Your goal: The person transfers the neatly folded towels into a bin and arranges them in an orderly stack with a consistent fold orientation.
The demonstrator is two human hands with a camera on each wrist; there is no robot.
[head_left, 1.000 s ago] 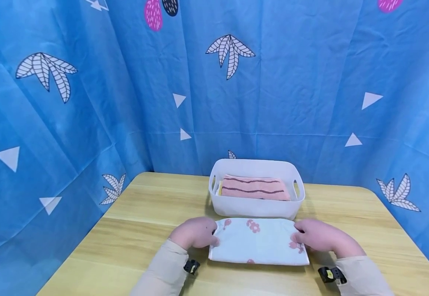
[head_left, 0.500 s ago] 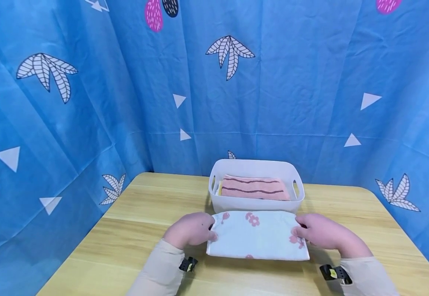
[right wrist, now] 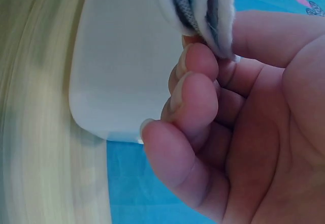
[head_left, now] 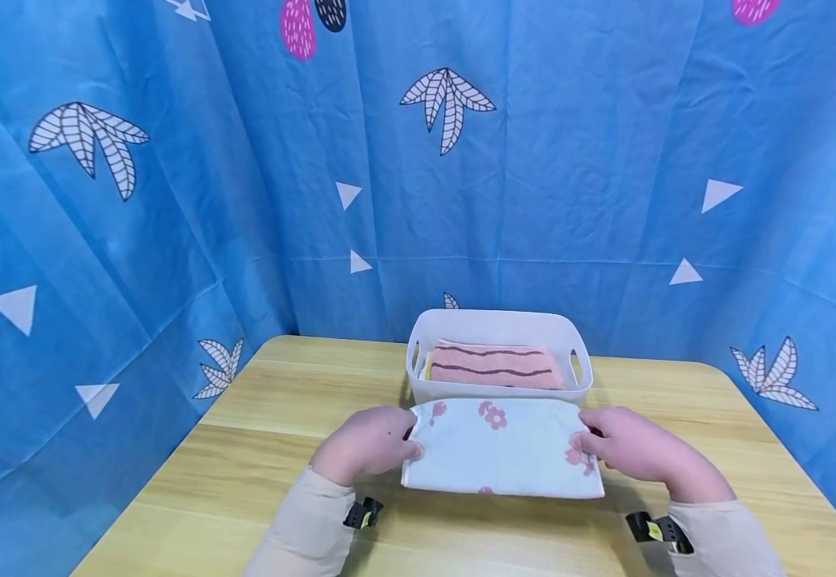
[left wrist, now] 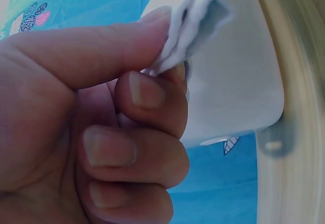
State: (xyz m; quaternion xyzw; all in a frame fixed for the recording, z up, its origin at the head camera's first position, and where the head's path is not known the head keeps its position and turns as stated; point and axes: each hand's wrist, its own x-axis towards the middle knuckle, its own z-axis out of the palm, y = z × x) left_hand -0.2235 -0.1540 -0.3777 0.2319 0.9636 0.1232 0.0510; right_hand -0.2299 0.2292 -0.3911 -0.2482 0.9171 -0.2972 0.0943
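A folded white towel (head_left: pixel 500 449) with pink flower prints is stretched between both hands, raised over the table in front of the basket. My left hand (head_left: pixel 370 442) pinches its left edge; in the left wrist view the thumb and curled index finger squeeze the folded layers (left wrist: pixel 195 26). At the right edge, my right hand (head_left: pixel 630 445) pinches the towel too, and the right wrist view shows its layered end (right wrist: pixel 203 16) between thumb and fingers. The white basket (head_left: pixel 425 391) stands just behind, its lower front hidden by the towel. Inside it lies a pink towel (head_left: pixel 493 366) with dark wavy stripes.
The wooden table (head_left: pixel 244 449) extends to both sides of the basket. A blue curtain (head_left: pixel 569 160) with leaf and triangle prints hangs behind and around it. Something yellow (head_left: pixel 429 367) peeks out at the basket's left inside.
Both hands have lifted the white towel and moved it forward toward the basket, so it now covers the basket's lower front. The basket and the pink towel have stayed put.
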